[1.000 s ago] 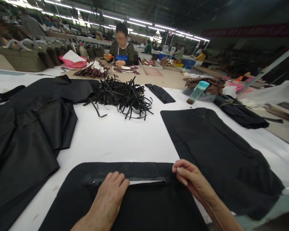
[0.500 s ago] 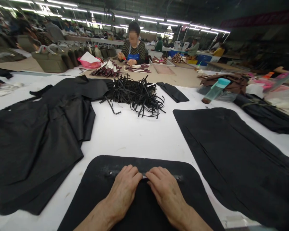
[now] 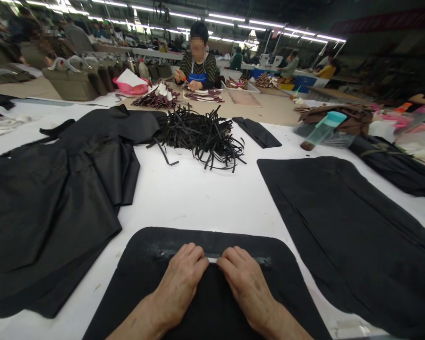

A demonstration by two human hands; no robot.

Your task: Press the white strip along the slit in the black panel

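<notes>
A black leather-like panel [image 3: 134, 269] with rounded far corners lies flat in front of me. Across its far part runs a long slit with shiny grey, smeared edges, and a little white shows through it between my hands. My left hand [image 3: 180, 281] has its fingers curled over the slit's edge, thumb pressed in near the middle. On the other side of the white gap, my right hand [image 3: 246, 285] pinches the same edge with bent fingers. The fingertips of both hands are partly hidden.
Black sheets [image 3: 56, 203] are heaped at left, and another black panel [image 3: 340, 222] lies at right. Beyond are a pile of black strips [image 3: 200, 137], a folded black piece [image 3: 258, 132] and a bottle with a turquoise lid [image 3: 324, 130]. A co-worker [image 3: 198, 61] sits across the table.
My right hand has shifted slightly right along the slit, so the gap between my hands is a little wider. The panel stays nearly in place.
</notes>
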